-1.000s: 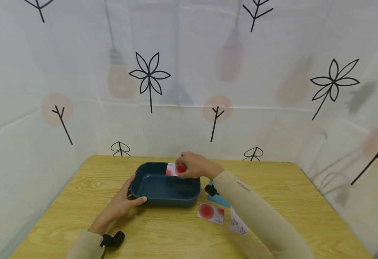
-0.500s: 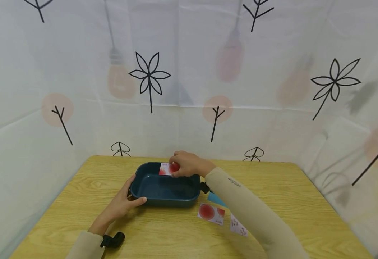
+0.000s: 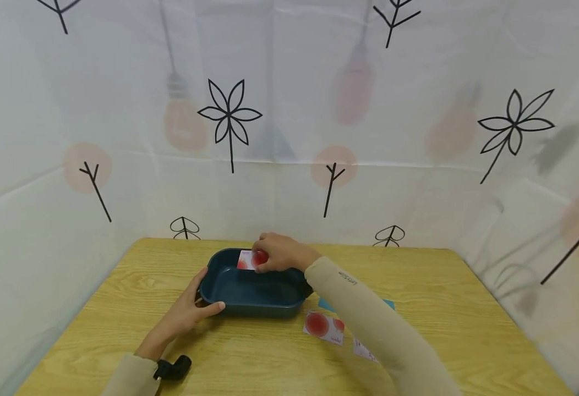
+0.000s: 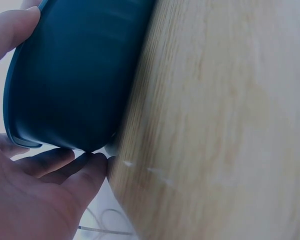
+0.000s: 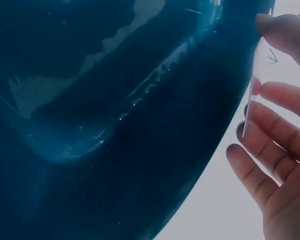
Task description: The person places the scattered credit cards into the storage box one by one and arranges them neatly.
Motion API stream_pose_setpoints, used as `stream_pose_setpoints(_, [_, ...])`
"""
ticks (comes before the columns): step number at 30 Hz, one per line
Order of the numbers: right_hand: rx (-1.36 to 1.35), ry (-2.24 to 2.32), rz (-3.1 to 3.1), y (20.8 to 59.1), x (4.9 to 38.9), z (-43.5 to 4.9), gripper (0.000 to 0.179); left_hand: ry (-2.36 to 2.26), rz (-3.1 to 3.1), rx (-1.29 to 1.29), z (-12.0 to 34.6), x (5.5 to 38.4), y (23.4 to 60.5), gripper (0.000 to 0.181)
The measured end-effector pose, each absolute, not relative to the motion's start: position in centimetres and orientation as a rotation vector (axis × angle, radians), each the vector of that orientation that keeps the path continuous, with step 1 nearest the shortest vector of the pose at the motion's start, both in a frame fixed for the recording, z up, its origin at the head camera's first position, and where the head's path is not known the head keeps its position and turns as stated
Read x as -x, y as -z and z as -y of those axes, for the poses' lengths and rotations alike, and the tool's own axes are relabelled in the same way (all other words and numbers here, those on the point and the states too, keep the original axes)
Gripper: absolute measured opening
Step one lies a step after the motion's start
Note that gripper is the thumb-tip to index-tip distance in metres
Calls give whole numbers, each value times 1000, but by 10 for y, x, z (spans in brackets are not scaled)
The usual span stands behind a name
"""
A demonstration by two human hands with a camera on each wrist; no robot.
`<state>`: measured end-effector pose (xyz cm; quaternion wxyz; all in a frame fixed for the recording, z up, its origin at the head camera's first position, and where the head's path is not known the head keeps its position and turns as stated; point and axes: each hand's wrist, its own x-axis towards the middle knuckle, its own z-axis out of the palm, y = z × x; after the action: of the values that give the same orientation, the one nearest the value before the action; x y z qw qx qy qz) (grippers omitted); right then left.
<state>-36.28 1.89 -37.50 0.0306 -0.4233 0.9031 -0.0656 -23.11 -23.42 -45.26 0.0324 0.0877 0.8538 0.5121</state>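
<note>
A dark teal rectangular dish (image 3: pixel 257 311) stands on the table. My left hand (image 3: pixel 185 309) grips its left end, thumb over the near rim and fingers at the side, close up against the wall in the left wrist view. My right hand (image 3: pixel 283 253) pinches a white card with red circles (image 3: pixel 246 259) between thumb and fingers, at the dish's far rim. Seen from the right wrist, that card (image 5: pixel 251 82) is nearly edge-on beside the dish wall (image 5: pixel 190 125). Whether the card touches the rim, I cannot tell.
Right of the dish lies another red-circled card (image 3: pixel 323 328). A pale card (image 3: pixel 362 350) and a flat light-blue item (image 3: pixel 326 304) are partly hidden under my right sleeve (image 3: pixel 369 313). A white patterned curtain (image 3: pixel 289 198) borders the wooden table (image 3: pixel 250 363) behind.
My right hand has slid left along the far rim with the card. The right sleeve now covers more of the pale card. My left hand and the dish have stayed put.
</note>
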Motion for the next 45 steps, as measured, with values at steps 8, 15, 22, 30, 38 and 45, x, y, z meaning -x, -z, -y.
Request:
stream_pose_setpoints(8, [1336,187,-2767,379,367,-12,49,-1578,-2632,-264,234,231,452,100])
stream_pose_setpoints(15, [1361,152,-2747,383,368,-5,49,-1576,-2627,-259,234,231,452,100])
stream_pose_setpoints(22, [1456,-1,-2759,392,365,3,47,-1561,-2633,-229,234,232,457,102])
stream_pose_setpoints(30, [1586,-96,-2765,399,360,16,49,-1589,-2615,-266,235,231,456,103])
stream_pose_setpoints(38, [1543,-133,-2752,411,358,22,46,-1606,-2604,-299,235,231,456,101])
stream_pose_setpoints(45, [1512,-114,-2748,416,356,26,44,-1614,-2586,-285,235,230,453,102])
